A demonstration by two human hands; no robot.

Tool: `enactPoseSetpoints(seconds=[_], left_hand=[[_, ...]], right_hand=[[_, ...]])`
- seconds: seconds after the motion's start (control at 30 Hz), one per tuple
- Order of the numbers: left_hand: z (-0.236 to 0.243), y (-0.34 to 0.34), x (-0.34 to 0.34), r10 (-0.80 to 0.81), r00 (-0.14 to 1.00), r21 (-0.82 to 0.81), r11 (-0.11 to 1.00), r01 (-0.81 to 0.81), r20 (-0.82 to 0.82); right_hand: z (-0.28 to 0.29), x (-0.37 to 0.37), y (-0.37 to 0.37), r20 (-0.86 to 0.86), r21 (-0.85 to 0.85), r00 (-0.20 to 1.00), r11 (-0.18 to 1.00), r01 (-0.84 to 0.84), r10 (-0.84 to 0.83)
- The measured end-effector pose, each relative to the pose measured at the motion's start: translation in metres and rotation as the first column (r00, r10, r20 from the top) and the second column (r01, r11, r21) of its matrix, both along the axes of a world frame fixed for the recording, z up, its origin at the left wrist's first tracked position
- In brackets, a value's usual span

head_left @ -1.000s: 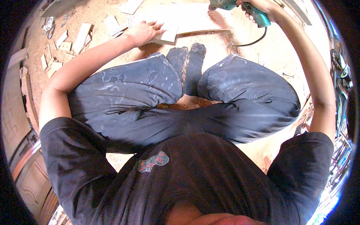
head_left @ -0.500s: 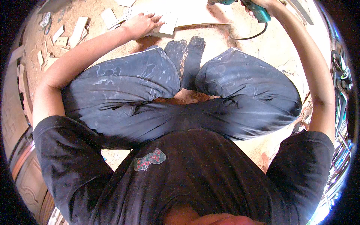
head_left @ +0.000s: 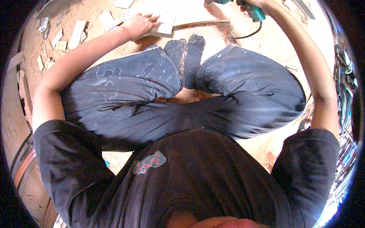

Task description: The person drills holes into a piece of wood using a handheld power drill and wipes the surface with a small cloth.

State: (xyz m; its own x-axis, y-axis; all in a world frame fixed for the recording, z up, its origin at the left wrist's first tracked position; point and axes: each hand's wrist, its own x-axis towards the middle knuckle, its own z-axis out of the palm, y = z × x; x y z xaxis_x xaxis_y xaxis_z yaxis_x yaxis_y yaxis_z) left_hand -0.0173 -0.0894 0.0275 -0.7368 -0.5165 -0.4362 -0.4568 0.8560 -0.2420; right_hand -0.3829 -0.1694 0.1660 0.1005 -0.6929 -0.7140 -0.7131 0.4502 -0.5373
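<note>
Resting palm-down with its fingers loosely spread, the left hand (head_left: 141, 26) lies across a small pale piece (head_left: 166, 25) and grips nothing; the flat palm probably steadies it by weight alone. That piece sits at the left end of a long pale board (head_left: 201, 17), its near corner reaching past the board's near edge. Glare hides whether it lies on the board or butts against it. The right hand (head_left: 251, 7) is closed around the handle of a green power tool (head_left: 257, 14), held off the board's right end, likely so the tool stays apart from the left fingers. The tool's front is cut off by the upper rim of view, so I cannot tell where a finger meets any switch. Its black cord (head_left: 249, 36) curves down and left, short of the socked feet (head_left: 193, 53). Over the left side of the dusty floor (head_left: 95, 51), wood offcuts (head_left: 77, 35) lie scattered, apparently pushed aside; a perforated strip (head_left: 124, 16) rests just beyond the left wrist.
</note>
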Motion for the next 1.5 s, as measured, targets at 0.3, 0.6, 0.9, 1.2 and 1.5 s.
enactPoseSetpoints(seconds=[0.3,0.6,0.9,1.2,1.5], left_hand=[[0.004,-0.004,-0.004,-0.021,0.999,0.024,1.000,0.021,0.027],[-0.014,-0.005,0.005,-0.002,0.995,0.024,1.000,0.005,-0.100],[-0.006,-0.003,-0.002,-0.029,0.999,0.000,1.000,0.029,-0.042],[-0.001,-0.003,-0.006,0.001,0.999,0.019,1.000,-0.002,0.034],[-0.003,-0.004,0.000,0.011,1.000,0.081,0.997,-0.011,-0.002]], right_hand=[[-0.003,-0.005,0.004,0.014,-0.019,0.999,0.999,0.034,-0.033],[-0.005,-0.001,0.002,-0.019,-0.035,1.000,0.999,0.021,-0.022],[-0.005,-0.004,0.005,-0.020,-0.086,0.999,0.996,0.035,-0.037],[0.007,0.001,0.008,0.004,-0.083,1.000,0.996,-0.022,0.022],[0.036,0.004,0.031,0.143,-0.250,0.989,0.968,0.008,0.029]])
